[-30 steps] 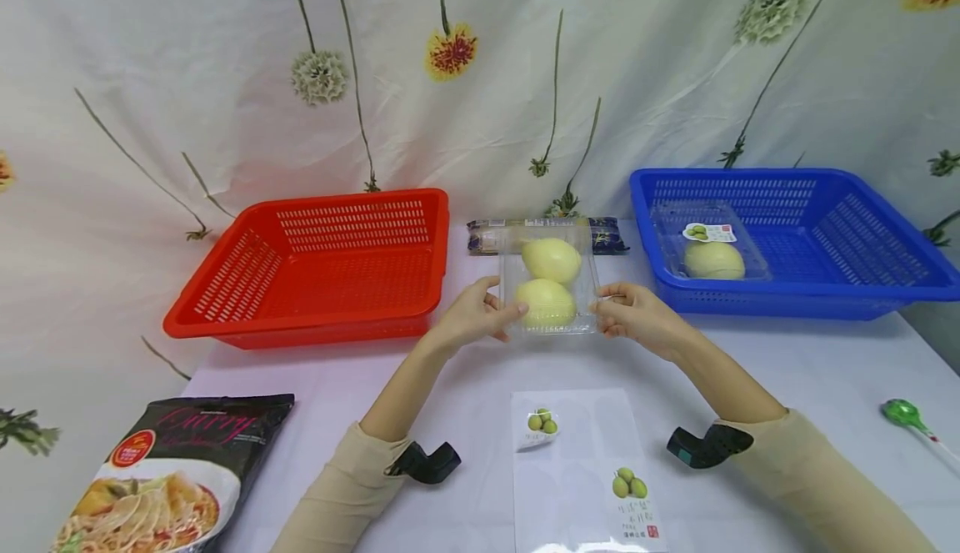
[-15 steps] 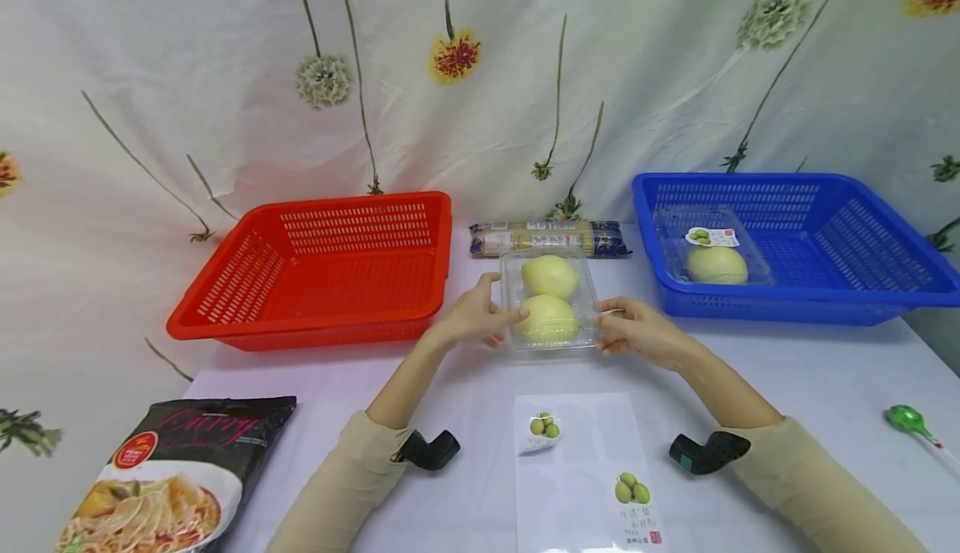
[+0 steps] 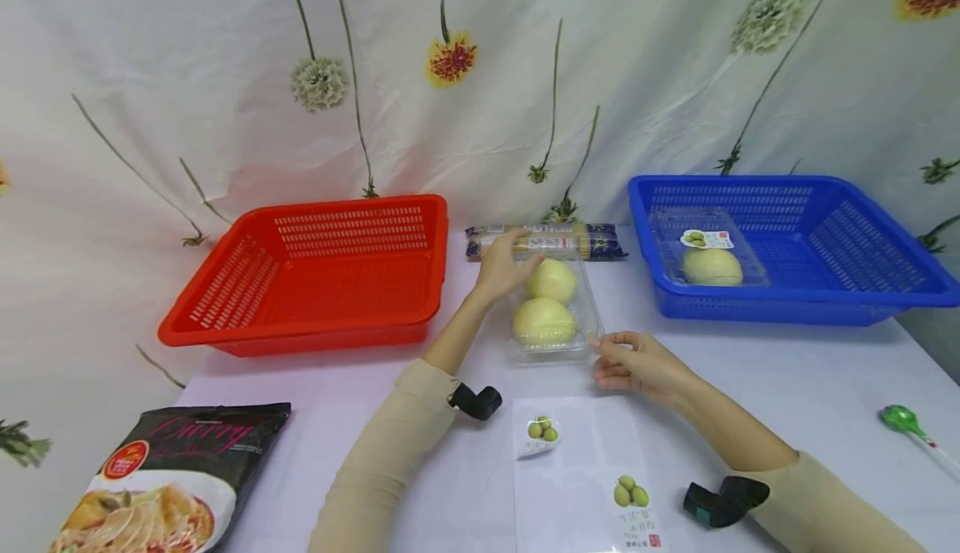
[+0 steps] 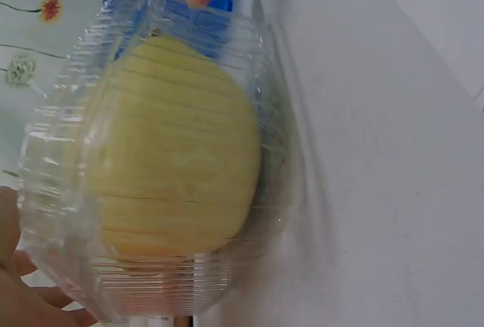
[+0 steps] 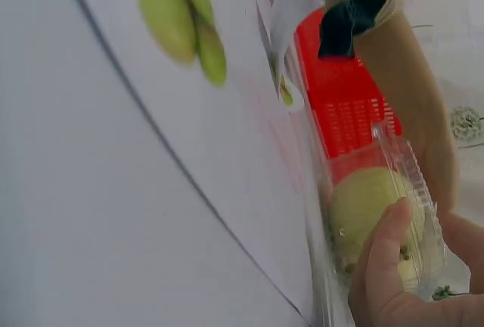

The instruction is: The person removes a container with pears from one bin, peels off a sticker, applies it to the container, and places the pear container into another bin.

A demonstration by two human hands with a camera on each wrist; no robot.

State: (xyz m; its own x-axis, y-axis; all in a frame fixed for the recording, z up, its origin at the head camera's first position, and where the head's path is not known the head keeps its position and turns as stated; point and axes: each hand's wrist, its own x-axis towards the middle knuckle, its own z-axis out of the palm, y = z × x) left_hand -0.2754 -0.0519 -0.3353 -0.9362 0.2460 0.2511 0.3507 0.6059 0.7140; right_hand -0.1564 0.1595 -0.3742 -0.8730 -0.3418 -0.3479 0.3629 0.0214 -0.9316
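Note:
A clear plastic clamshell box (image 3: 551, 353) with two pale yellow melon-like fruits (image 3: 544, 322) lies on the table. At its front right corner my right hand (image 3: 645, 365) pinches the edge, thumb and fingers on either side of the corner in the right wrist view. My left hand (image 3: 501, 268) reaches along the far left side, its fingers stretched over the packs behind and its thumb near the rear fruit. In the left wrist view the ribbed wall of the box (image 4: 151, 289) stands close, with left fingers (image 4: 45, 297) beside it.
Red basket (image 3: 300, 340) at left; blue basket (image 3: 757, 307) at right, containing a labelled fruit box (image 3: 667, 228). Long packs (image 3: 600, 244) lie behind. A sticker sheet (image 3: 577, 470) is in front, curry noodle bag (image 3: 172, 486) at left, green lollipop (image 3: 903, 419) at right.
The box has come down from a raised tilt onto the table. My left hand has moved from its front left corner to the far left side; the right stays at the front right corner.

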